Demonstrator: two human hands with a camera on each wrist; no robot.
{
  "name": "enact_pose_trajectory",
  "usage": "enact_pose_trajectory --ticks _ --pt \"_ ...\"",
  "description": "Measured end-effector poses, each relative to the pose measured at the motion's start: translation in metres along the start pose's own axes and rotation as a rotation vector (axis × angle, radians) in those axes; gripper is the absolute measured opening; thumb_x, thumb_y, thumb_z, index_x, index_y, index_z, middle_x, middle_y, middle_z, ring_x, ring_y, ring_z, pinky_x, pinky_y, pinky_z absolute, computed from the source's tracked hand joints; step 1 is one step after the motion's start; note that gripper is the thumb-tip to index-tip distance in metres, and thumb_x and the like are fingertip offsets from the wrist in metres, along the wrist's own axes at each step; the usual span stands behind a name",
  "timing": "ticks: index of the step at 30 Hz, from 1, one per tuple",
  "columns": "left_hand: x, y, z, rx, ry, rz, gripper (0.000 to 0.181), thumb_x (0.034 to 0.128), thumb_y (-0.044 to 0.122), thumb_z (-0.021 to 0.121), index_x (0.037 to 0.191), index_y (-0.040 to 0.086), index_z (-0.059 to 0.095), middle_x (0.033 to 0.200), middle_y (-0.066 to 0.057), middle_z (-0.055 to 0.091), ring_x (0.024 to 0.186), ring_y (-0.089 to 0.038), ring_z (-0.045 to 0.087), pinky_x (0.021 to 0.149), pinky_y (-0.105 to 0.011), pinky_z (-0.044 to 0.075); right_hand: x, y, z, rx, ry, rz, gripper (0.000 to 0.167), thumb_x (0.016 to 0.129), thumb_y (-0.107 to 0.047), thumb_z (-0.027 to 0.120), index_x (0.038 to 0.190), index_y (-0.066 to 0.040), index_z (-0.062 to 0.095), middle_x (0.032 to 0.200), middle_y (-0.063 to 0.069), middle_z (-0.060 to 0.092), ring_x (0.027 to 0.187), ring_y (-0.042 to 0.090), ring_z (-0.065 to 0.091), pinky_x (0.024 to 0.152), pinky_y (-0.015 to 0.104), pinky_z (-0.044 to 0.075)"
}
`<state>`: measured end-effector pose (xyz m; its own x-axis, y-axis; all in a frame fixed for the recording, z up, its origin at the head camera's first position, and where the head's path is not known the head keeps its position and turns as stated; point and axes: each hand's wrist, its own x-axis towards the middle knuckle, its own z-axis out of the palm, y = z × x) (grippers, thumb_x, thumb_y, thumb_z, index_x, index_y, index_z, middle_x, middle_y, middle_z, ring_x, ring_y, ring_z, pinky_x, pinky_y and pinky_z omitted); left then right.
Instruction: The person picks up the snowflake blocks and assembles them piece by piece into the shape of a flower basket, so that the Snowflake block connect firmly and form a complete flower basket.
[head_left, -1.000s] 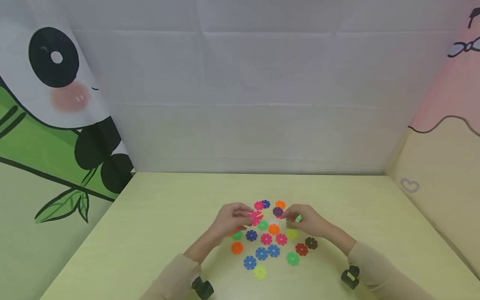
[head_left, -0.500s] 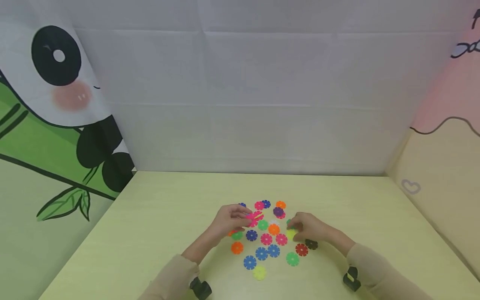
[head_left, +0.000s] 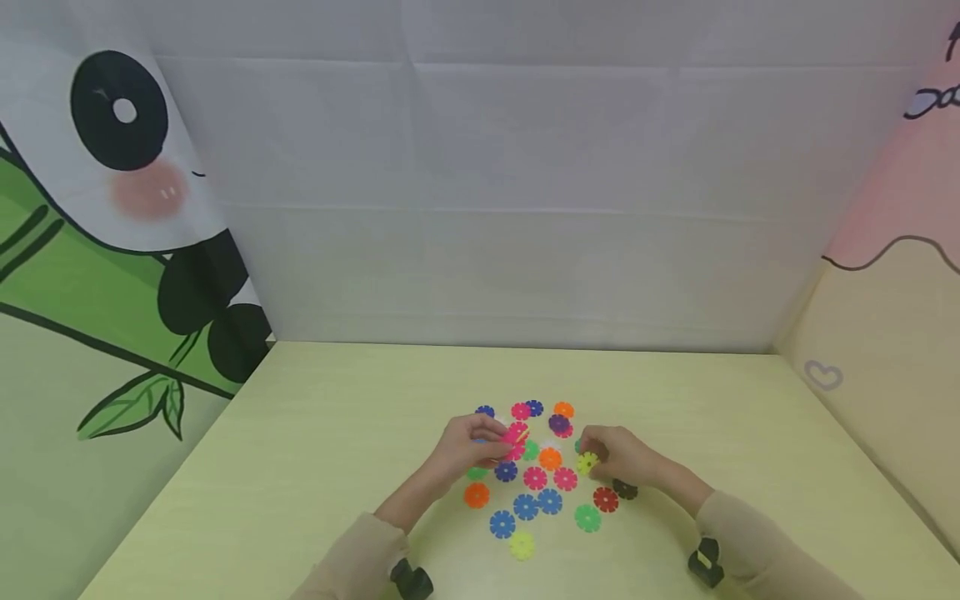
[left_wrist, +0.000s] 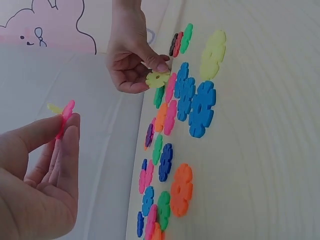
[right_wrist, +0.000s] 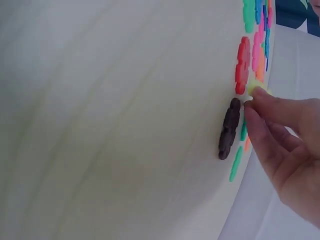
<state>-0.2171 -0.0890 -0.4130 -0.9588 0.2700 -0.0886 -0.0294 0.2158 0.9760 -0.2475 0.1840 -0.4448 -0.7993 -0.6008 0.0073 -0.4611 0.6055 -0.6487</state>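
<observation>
My left hand [head_left: 468, 442] pinches a pink plastic snowflake disc [left_wrist: 67, 117] between thumb and fingers, above the table. A yellow piece [left_wrist: 54, 108] sticks out across the pink disc, seen edge-on; how the two join is too small to tell. On the right, my right hand [head_left: 622, 454] pinches a yellow snowflake disc [left_wrist: 158, 79] by its edge. That disc is tilted up, right by the discs lying on the table. In the right wrist view, thumb and fingertips hide most of the yellow disc [right_wrist: 258, 86].
Loose snowflake discs of several colours lie flat between and in front of the hands. Nearest the right hand are a dark brown disc [head_left: 625, 489] and a red disc [head_left: 605, 500]. A yellow disc [head_left: 522, 546] lies closest to me. A white wall [head_left: 480, 250] closes off the table's back.
My right hand, earlier farther back with a green piece at its fingers, has come down toward me and now holds the yellow disc. My left hand keeps the pink disc, turned slightly.
</observation>
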Motion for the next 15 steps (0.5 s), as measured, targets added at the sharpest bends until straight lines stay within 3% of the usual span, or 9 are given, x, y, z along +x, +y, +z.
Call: enact_pose_trajectory --ticks 6,10,15 --pt "0.001 0.003 0.006 -0.05 0.015 -0.005 0.027 0.0791 0.008 0.069 0.101 -0.004 0.059 0.089 -0.01 0.064 0.078 -0.02 0.066 0.068 -0.029 0.055 -0.001 -0.022 -0.001 0.045 0.182 -0.069 0.018 0.081 0.001 0.064 0.094 -0.01 0.059 0.089 0.0 0.062 0.078 0.013 0.057 0.064 0.021 0.051" --pt "0.002 0.005 0.009 -0.071 0.026 0.009 0.026 0.0799 0.009 0.068 0.101 -0.004 0.06 0.089 -0.011 0.066 0.077 -0.021 0.067 0.068 -0.029 0.055 -0.002 -0.045 0.002 0.125 0.338 -0.175 0.02 0.08 0.001 0.064 0.099 -0.007 0.06 0.092 0.005 0.065 0.078 0.015 0.061 0.062 0.024 0.053" --pt "0.001 0.006 0.011 -0.08 0.038 0.028 0.025 0.081 0.01 0.067 0.1 -0.004 0.06 0.088 -0.012 0.067 0.077 -0.021 0.067 0.067 -0.03 0.055 -0.001 -0.063 0.01 0.108 0.443 -0.253 0.022 0.077 0.005 0.066 0.097 -0.003 0.062 0.088 0.007 0.067 0.076 0.016 0.062 0.062 0.025 0.053"
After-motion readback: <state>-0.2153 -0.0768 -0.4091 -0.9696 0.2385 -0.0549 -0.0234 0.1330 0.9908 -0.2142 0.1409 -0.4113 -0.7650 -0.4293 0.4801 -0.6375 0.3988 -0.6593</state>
